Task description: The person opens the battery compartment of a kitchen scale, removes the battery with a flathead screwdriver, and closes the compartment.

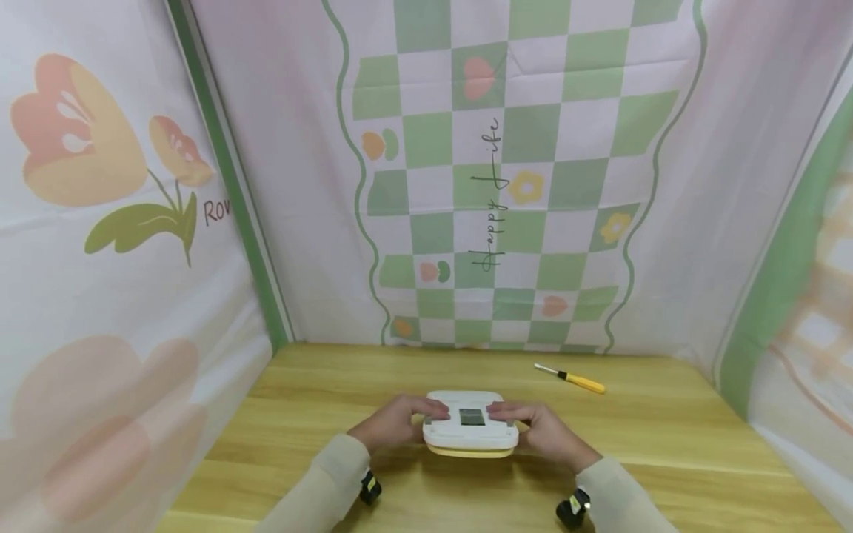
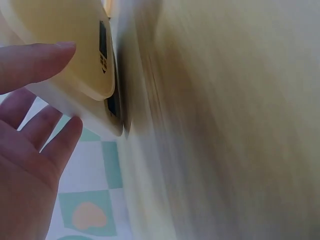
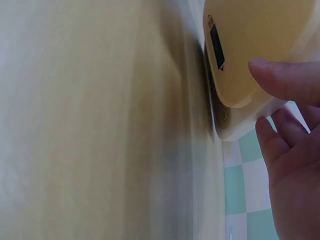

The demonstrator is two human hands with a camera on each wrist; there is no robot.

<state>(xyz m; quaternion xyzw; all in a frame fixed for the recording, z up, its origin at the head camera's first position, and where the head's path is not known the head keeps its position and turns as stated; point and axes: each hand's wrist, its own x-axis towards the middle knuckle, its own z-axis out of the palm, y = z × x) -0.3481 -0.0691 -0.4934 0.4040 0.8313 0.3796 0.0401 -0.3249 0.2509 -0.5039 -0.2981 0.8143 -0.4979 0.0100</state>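
I have one rounded box (image 1: 471,434) in my two hands, and it is the landmark for everything else here. My left hand (image 1: 400,423) grips its left end and my right hand (image 1: 545,433) grips its right end. Each hand is narrowed round it: fingers on the white side, and a thumb, the left thumb (image 2: 37,65) and the right thumb (image 3: 290,80), against the yellow face (image 3: 255,40). One dark square panel (image 1: 472,417) sits on the box's white side, between my two sets of fingertips. I hold the box low over one wooden table (image 1: 320,385); whether its lower edge touches the wood, I cannot tell.

One screwdriver (image 1: 569,378) lies on the table beyond the box and to its right, well apart from it, its yellow handle (image 1: 586,383) pointing away to the right and its metal shaft towards the left. Nearer to me than the box are my two pale sleeves, the left sleeve (image 1: 316,481) and the right sleeve (image 1: 626,496), and two small black wrist cameras, one at the left wrist (image 1: 370,488), one at the right (image 1: 573,509).

Behind the box hangs one green-and-white checked cloth (image 1: 476,237) with two yellow flowers, one (image 1: 526,187) higher than the other (image 1: 614,228).
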